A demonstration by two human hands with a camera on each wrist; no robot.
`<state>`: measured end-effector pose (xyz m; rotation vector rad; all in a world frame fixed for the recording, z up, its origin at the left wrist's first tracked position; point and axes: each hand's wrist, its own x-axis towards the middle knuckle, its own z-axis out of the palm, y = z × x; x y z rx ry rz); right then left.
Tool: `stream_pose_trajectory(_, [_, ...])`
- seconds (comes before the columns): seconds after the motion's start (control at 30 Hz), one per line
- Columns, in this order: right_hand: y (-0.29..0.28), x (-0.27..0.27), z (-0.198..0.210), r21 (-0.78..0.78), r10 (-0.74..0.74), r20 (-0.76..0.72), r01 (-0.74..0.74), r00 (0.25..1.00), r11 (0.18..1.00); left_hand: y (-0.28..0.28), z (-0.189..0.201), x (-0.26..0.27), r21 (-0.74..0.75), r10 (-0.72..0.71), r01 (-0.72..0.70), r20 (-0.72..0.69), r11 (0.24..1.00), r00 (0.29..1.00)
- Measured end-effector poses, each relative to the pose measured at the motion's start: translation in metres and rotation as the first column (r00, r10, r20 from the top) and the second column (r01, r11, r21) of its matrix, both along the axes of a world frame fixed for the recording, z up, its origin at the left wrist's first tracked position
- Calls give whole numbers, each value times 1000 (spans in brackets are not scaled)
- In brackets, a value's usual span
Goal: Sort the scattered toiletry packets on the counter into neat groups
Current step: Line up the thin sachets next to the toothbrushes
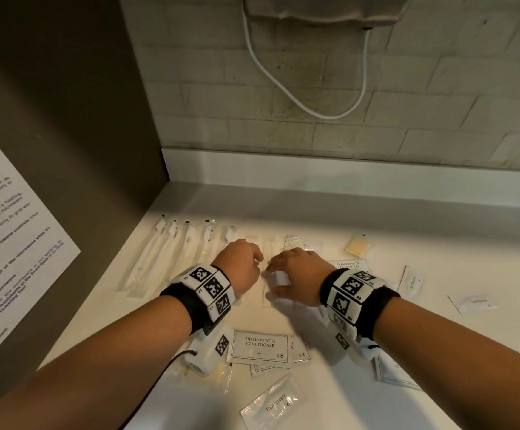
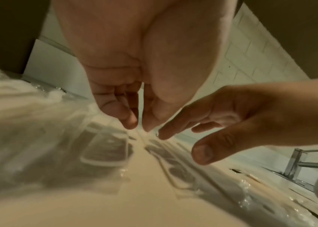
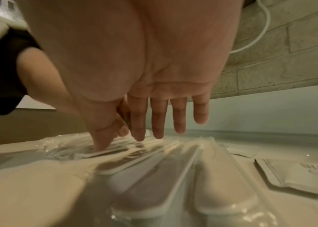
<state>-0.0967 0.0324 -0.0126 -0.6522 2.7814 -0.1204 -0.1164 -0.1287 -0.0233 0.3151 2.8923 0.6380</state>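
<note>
A clear plastic packet (image 1: 268,285) lay at the centre of the head view on the white counter (image 1: 407,218), both hands meeting over it. The left hand (image 1: 241,265) pinched its edge with curled fingertips; the right hand (image 1: 295,274) pressed spread, straight fingers and thumb onto it. A row of wrapped toothbrushes (image 1: 171,252) sat left, a shampoo sachet (image 1: 260,349) below, a toothpaste sachet (image 1: 272,405) at the bottom.
</note>
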Motion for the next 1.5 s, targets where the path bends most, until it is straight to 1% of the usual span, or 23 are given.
stream_pose_trajectory(0.03, [-1,-1,-1,24,-7,11,6,1000,1000,-5,1,-1,-25,-10,10,-2,1000,1000])
stream_pose_trajectory(0.1, [-4,-3,-3,70,-2,23,1,1000,998,-18,4,-1,-136,-44,45,14,990,999])
stream_pose_trajectory(0.2, [-6,-3,-8,107,10,19,-12,1000,994,-34,6,4,-308,-123,127,31,943,992])
stream_pose_trajectory(0.27, [-6,-3,-9,102,6,10,-7,1000,995,-38,2,7,-334,-162,160,22,929,987])
stream_pose_trajectory(0.43, [-9,0,-10,86,-6,8,5,1000,996,-40,-10,4,-319,-147,129,-32,939,989])
stream_pose_trajectory(0.67, [-20,4,-11,81,-20,-5,21,1000,997,-44,-15,-1,-331,-90,91,18,939,996])
stream_pose_trajectory(0.8, [-23,4,-10,85,-28,-5,28,1000,996,-43,-7,2,-354,-132,128,14,927,991])
stream_pose_trajectory(0.87, [-19,3,-7,43,-47,-9,47,999,998,-40,2,4,-351,-159,149,0,924,987])
stream_pose_trajectory(0.93, [-8,-1,1,-34,-101,-59,99,993,995,-34,12,6,-302,-165,141,-57,943,985])
stream_pose_trajectory(0.97, [1,-5,6,-62,-134,-87,129,987,990,-29,15,6,-253,-161,132,-97,958,982])
stream_pose_trajectory(1.03, [24,-18,15,-63,-208,-107,202,972,977,-17,17,4,-137,-172,151,-162,979,972])
stream_pose_trajectory(1.07, [35,-25,19,-50,-247,-99,243,964,969,-8,16,4,-101,-203,188,-172,977,964])
stream_pose_trajectory(1.1, [46,-33,21,-30,-283,-82,281,956,959,1,16,4,-86,-250,238,-168,967,954])
stream_pose_trajectory(1.17, [60,-44,22,6,-332,-43,333,942,943,21,17,7,-106,-360,348,-138,932,923])
stream_pose_trajectory(1.23, [66,-52,19,38,-343,-12,343,939,939,37,15,13,-168,-451,433,-91,886,888])
stream_pose_trajectory(1.3, [65,-58,13,62,-327,-2,326,945,943,48,10,16,-272,-518,491,-32,828,855])
stream_pose_trajectory(1.4, [61,-65,3,107,-303,4,301,953,948,52,4,16,-394,-546,514,35,762,837])
stream_pose_trajectory(1.43, [60,-67,0,116,-310,8,307,951,945,51,4,15,-406,-549,516,41,754,835])
stream_pose_trajectory(1.5, [61,-70,-5,100,-334,8,332,942,938,48,0,11,-388,-545,518,45,763,837])
